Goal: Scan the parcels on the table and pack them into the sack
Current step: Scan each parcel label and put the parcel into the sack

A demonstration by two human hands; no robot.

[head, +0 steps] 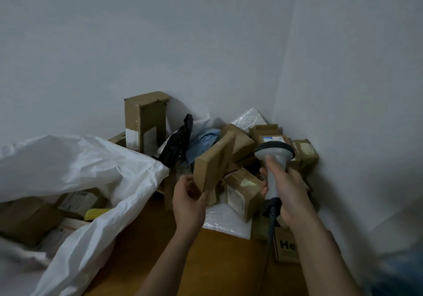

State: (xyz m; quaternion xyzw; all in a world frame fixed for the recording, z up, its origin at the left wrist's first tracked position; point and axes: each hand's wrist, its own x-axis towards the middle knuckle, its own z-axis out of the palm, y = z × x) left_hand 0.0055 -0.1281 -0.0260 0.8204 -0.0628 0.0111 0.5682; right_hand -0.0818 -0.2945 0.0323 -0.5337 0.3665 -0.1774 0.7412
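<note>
My left hand grips the lower corner of a flat brown cardboard parcel and holds it tilted upright above the pile. My right hand grips the handle of a grey barcode scanner, whose head sits just right of the parcel; its dark cable hangs down by my wrist. The white sack lies open at the left, with several brown boxes and a yellow item inside. More parcels are heaped in the wall corner behind my hands.
A tall brown box stands against the wall. Black and blue plastic bags and a white mailer lie in the heap. A printed box sits at the right on the wooden table.
</note>
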